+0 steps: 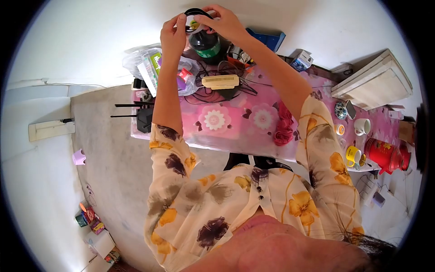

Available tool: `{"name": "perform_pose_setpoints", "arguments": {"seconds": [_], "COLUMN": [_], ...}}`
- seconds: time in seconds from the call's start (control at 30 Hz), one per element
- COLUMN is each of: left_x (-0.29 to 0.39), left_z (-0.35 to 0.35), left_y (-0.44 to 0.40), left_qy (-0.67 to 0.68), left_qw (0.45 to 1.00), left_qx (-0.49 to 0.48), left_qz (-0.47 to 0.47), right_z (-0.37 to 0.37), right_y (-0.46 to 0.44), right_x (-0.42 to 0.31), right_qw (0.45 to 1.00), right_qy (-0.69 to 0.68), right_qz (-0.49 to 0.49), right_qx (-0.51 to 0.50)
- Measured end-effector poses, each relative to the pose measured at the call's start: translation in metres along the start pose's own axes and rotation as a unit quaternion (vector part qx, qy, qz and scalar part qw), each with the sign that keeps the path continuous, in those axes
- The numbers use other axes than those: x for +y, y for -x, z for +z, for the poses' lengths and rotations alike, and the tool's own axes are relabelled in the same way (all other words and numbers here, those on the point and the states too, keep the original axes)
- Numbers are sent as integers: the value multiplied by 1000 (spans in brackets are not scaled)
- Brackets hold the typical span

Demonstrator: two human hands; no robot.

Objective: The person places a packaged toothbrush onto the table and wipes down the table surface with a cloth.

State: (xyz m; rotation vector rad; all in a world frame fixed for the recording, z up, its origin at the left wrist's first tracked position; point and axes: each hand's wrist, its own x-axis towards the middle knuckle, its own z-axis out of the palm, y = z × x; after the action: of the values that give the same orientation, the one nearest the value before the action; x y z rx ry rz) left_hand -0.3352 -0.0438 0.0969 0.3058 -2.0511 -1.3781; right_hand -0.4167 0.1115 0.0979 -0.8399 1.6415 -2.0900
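Holding up a thin, black, looped cord [197, 11] with both hands, at the top of the view, over a long table covered in pink flowered plastic [235, 137]. Gripping the left side of the loop between the bent fingers and thumb of the left hand [174, 32], and the right side with the curled fingers of the right hand [221, 20], both closed on it. Showing white and yellow-green inside the loop, too small to identify. Directly below the grip, showing a dark plastic bottle with a green label [207, 49]. Lower, past the bottle, showing a cream slotted plastic box [220, 82] among tangled black cables [199, 93]. Below and left of the grip, showing a crumpled clear plastic bag [194, 68] and, farther down, a black box with antennas [145, 119]. Well to the right and lower, showing red fabric flowers [284, 129], then a yellow mug [351, 154] beside a shiny red flask [380, 153]
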Motion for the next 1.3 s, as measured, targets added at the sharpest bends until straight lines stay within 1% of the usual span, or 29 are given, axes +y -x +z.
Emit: {"name": "perform_pose_setpoints", "arguments": {"seconds": [0.07, 0.13, 0.17, 0.23, 0.27, 0.33, 0.37, 0.4, 0.43, 0.47, 0.53, 0.57, 0.6, 0.63, 0.67, 0.7, 0.73, 0.77, 0.83, 0.87, 0.9, 0.93, 1.0, 1.03, 1.1, 1.13, 1.2, 1.23, 1.3], "left_x": [-24, -41, -42, -43, -42, -48, -52, -52, -53, -54, -65, -17, -14, -17, -3, 9, 16, 4, 0, -9, -13, -26, -33, -30, -32, -39, -52, -62, -81], "left_z": [-3, 2, 7, 9, 8, 8, 7, 9, 9, 9, 8, 1, 1, -6, -8, -9, -4, 1, 40, 60, 83, 106, 143, 159, 190, 208, 234, 244, 255], "left_y": [-12, -17, -17, -16, -17, -16, -14, -12, -6, -5, 3, 20, 32, 41, 61, 87, 123, 157, 225, 250, 276, 300, 314, 313, 305, 296, 274, 263, 252], "left_qy": [-1, -94, -91, -86, -119, -150, -147, -145, -114, -114, -55, -73, -52, -124, -108, -130, -103, -103, -40, -36, -35, -51, -64, -94, -190, -257, -304, -303, -411], "left_qw": [1000, 996, 996, 996, 991, 984, 981, 978, 984, 984, 995, 995, 994, 978, 964, 958, 975, 973, 974, 952, 942, 929, 912, 909, 894, 877, 870, 869, 823], "left_qx": [-1, 2, -1, -2, -24, -47, -45, -46, -39, -42, 23, 14, 94, 142, 175, 168, 118, 19, -171, -272, -326, -354, -387, -386, -366, -340, -309, -310, -331], "left_qz": [-27, -1, -6, -15, -52, -87, -115, -143, -133, -133, -82, -66, -20, 90, 168, 191, 160, 205, 142, 136, 74, 94, 117, 125, 175, 221, 235, 240, 209], "right_z": [8, 12, 11, 7, 2, -10, -11, -7, -5, -6, -10, -14, -22, -30, -45, -64, -84, -101, -139, -145, -144, -140, -134, -132, -123, -124, -133, -136, -139], "right_y": [-5, -10, -12, -13, -16, -22, -21, -14, -7, -3, 12, 27, 49, 74, 104, 140, 180, 220, 312, 348, 379, 400, 427, 430, 438, 440, 435, 433, 434], "right_x": [0, 9, 11, 16, 25, 50, 55, 50, 46, 41, 32, 25, 14, 4, -2, -6, -6, 0, 38, 52, 64, 75, 94, 102, 117, 120, 120, 114, 107], "right_qw": [999, 977, 977, 943, 943, 894, 893, 903, 909, 909, 906, 905, 936, 951, 949, 946, 916, 901, 853, 827, 798, 795, 780, 779, 835, 834, 860, 885, 877], "right_qy": [31, 174, 174, 267, 269, 426, 426, 421, 414, 414, 416, 417, 330, 238, 239, 241, 336, 372, 491, 535, 575, 575, 597, 597, 524, 521, 475, 389, 410], "right_qz": [-8, -102, -102, -155, -154, -122, -122, -67, -11, -9, 16, 20, -54, -128, -126, -124, -110, -100, 52, 76, 104, 112, 164, 168, 151, 160, 172, 238, 214], "right_qx": [11, 67, 64, 121, 117, 71, 72, 61, 49, 52, 72, 77, 114, 149, 162, 177, 190, 200, 170, 158, 149, 155, 86, 93, 77, 84, 66, 92, 132]}}
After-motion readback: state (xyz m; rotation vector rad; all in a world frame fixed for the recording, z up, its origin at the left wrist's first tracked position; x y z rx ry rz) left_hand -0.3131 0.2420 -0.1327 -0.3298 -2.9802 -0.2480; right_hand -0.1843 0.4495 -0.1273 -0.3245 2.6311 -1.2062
